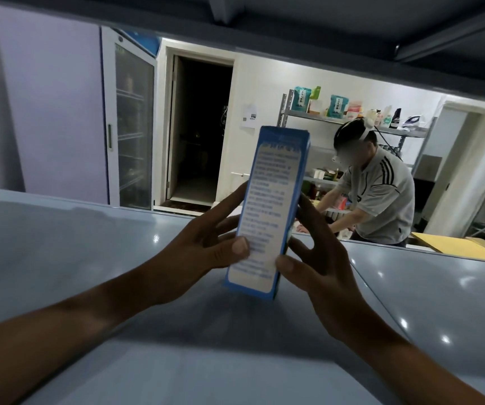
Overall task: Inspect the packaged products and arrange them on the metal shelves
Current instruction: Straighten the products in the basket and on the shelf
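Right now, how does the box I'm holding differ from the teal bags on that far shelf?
The blue box is tall, rigid, covered in fine print, and held tilted by the left hand and right hand. The teal bags are soft pouches standing untouched on the shelf. Both are packaged products.

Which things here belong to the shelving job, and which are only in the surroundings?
Belong to the job:
- blue box, upright, printed side facing the camera
- left hand and right hand, holding the box by its sides
- grey metal shelf under the box

Only surroundings:
- glass-door fridge
- dark doorway
- another person at a far rack
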